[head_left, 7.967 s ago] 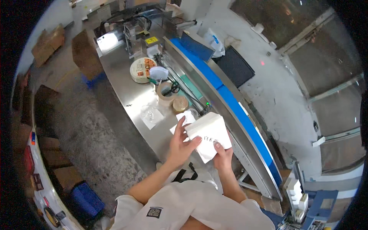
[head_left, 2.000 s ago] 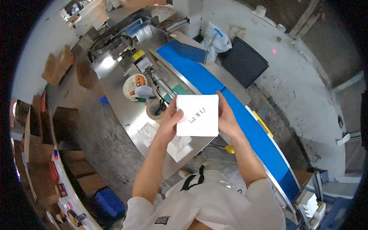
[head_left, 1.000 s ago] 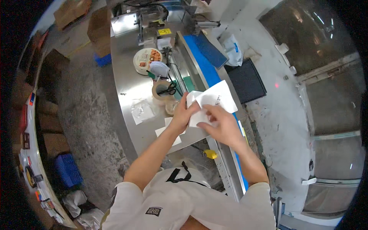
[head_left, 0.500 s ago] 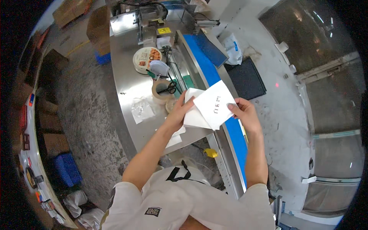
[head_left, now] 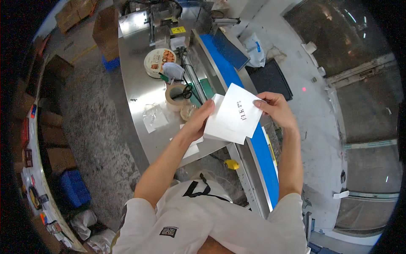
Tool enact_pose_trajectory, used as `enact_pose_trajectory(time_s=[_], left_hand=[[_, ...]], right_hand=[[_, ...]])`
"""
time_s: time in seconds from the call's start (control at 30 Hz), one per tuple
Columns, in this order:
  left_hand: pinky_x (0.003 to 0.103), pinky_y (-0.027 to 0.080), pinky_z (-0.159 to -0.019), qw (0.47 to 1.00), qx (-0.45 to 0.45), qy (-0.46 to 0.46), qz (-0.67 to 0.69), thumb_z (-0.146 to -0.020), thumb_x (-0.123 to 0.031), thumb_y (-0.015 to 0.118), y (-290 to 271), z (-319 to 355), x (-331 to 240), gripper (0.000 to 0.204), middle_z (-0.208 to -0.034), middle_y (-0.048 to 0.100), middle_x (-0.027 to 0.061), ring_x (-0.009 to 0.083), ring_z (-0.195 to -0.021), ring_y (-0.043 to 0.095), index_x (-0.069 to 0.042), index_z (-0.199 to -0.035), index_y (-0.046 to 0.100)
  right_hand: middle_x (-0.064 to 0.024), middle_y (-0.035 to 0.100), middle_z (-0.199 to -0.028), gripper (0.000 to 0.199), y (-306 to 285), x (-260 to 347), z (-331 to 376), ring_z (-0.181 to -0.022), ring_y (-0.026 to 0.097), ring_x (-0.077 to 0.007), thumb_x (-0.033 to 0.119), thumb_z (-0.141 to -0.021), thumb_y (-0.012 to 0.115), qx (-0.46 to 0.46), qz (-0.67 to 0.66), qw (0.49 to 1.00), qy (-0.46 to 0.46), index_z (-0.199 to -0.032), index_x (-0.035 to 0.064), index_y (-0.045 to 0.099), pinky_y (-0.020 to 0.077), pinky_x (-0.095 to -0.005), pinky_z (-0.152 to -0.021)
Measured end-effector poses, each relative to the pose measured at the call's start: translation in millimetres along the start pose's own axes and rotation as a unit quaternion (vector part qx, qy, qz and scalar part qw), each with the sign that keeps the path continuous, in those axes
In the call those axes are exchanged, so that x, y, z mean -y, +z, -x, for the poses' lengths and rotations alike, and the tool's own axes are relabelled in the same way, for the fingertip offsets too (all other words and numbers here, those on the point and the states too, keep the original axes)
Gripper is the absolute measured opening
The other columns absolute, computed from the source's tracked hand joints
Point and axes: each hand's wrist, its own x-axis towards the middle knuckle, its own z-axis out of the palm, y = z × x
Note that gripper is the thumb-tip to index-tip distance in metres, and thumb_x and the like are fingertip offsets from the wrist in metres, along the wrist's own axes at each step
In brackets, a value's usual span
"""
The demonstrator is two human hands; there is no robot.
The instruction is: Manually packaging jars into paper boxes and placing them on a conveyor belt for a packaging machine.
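Observation:
My left hand (head_left: 199,121) grips the left side of a stack of white paper pieces (head_left: 214,134), thumb on top. Over it lies a square white paper piece with dark print (head_left: 237,115), turned at an angle to the stack. Its right corner is pinched between the thumb and fingers of my right hand (head_left: 278,109). I cannot tell whether the pieces are flat cards or flat bags. Both hands are above the near end of a steel table (head_left: 152,146), beside a blue conveyor belt (head_left: 264,163).
On the table are a round printed tub (head_left: 154,63), a tape roll (head_left: 172,101) with black scissors (head_left: 184,92), and a clear plastic bag (head_left: 154,118). A yellow object (head_left: 231,164) hangs below the edge. A black tray (head_left: 271,80) lies right of the belt; cardboard boxes (head_left: 105,34) stand left.
My right hand has moved right and slightly up, and the printed paper piece has shifted and turned with it. My left hand still holds the stack.

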Motion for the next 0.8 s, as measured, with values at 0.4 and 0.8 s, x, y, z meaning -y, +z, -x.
enact_pose_trajectory(time_s=[0.4,0.8], left_hand=[[0.036,0.047,-0.098,0.998,0.039,-0.021,0.032,-0.101,-0.048,0.044,11.1,3.2,-7.1,0.062,-0.135,0.052,0.0077,0.0176,-0.119,0.055,-0.009,-0.147,0.032],[0.035,0.046,-0.099,0.999,0.047,-0.003,-0.001,-0.097,-0.053,0.05,13.9,8.4,-11.3,0.07,-0.136,0.051,0.0085,0.018,-0.121,0.054,-0.01,-0.149,0.028]], right_hand=[[0.0022,0.066,-0.076,0.017,14.5,5.1,-5.3,-0.069,0.053,-0.0032,0.016,-0.085,0.075,0.052,0.036,0.998,-0.012,-0.092,0.0009,0.072,0.0428,-0.0222,-0.06],[0.0016,0.068,-0.08,0.015,16.0,1.2,-6.6,-0.072,0.057,-0.0035,0.013,-0.086,0.074,0.068,0.07,0.995,-0.019,-0.096,0.0022,0.072,0.0463,-0.0225,-0.063]])
